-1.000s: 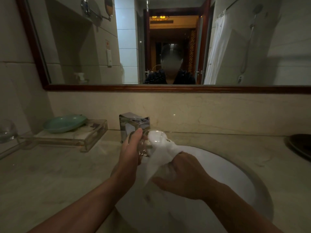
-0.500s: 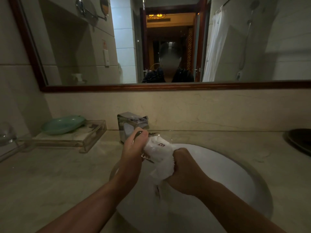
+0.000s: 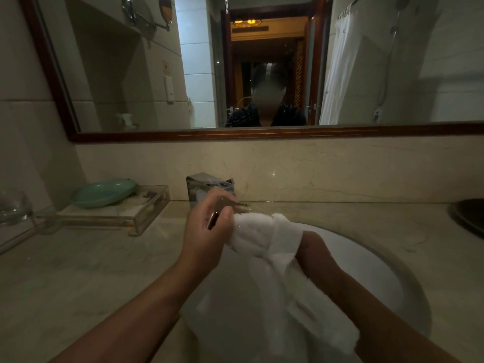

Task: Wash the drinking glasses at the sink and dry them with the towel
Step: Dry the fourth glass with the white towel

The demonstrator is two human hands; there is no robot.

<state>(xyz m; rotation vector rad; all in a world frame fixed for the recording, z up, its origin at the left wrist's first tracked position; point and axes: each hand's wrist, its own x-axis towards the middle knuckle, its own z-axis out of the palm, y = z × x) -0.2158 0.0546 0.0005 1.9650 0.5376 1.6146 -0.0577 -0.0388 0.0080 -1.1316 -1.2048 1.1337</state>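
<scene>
counter (image 3: 91, 271) pale marble | sink (image 3: 379, 271) white, set in counter | towel (image 3: 262, 237) white, bunched over glass (image 3: 213, 218), tail hanging over sink | left hand (image 3: 209, 231) curled round glass | right hand (image 3: 310, 243) wrapped in towel — grip cannot be told | glass clear, mostly hidden, above sink

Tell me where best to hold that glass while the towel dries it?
Around its side wall, coming from the left, as the left hand does. The glass seems tilted with its mouth toward the right, where the towel presses in, leaving only the wall free.
</scene>
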